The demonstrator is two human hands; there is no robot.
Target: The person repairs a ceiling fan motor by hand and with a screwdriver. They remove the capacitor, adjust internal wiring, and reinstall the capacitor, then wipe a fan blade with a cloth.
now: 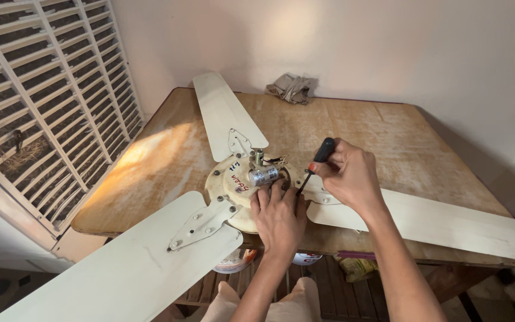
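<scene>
A cream ceiling fan lies on a worn wooden table (359,128), its round motor hub (229,182) near the front edge with three blades (225,113) spread out. A small silver cylinder-shaped capacitor (263,175) sits on top of the hub beside the short shaft. My left hand (278,217) rests flat on the hub's near right side, fingers touching its rim. My right hand (347,176) grips a screwdriver (317,160) with a black and red handle, its tip angled down at the hub's right edge.
A crumpled grey rag (293,87) lies at the table's far edge by the wall. A slatted white cooler panel (43,101) stands to the left. Under the table sit round tins (236,262) and a yellowish packet (356,268). Two blades overhang the front edge.
</scene>
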